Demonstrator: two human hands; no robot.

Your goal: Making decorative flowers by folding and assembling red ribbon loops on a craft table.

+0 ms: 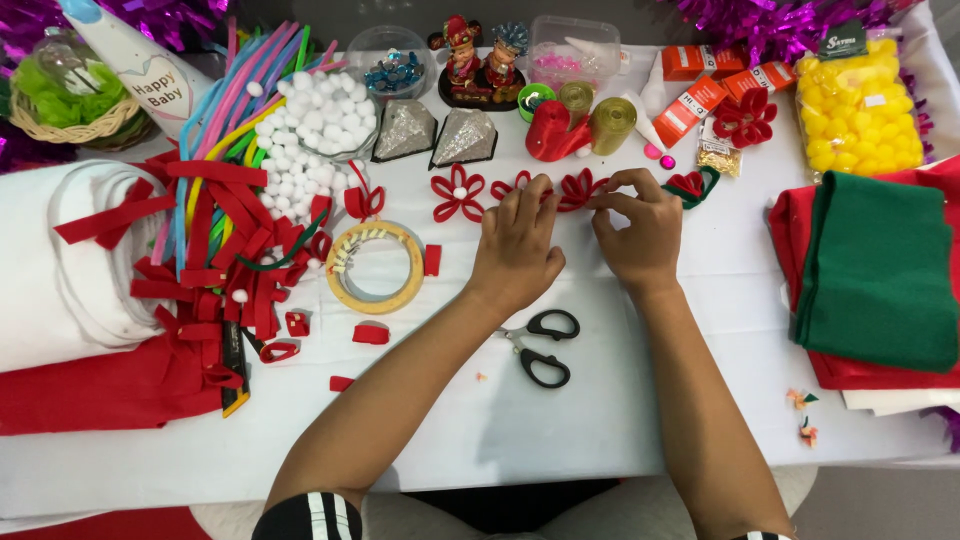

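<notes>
My left hand [517, 243] and my right hand [637, 225] meet over a red felt loop flower [578, 188] on the white table [560, 420]. The fingertips of both hands pinch its petals. Another red felt flower with a white ball centre [458, 193] lies just left of my left hand, and a partly hidden one [509, 186] sits under its fingers. Black-handled scissors [541, 345] lie between my forearms. A roll of tape [376, 267] rests left of my left wrist.
Red felt strips and loops [225, 260] pile at the left beside white foam balls [310, 130]. Folded green and red felt [880, 270] lies at the right, a bag of yellow pompoms [858, 105] behind it. Ribbon rolls [580, 125], small orange boxes [700, 85] and figurines [478, 60] line the back.
</notes>
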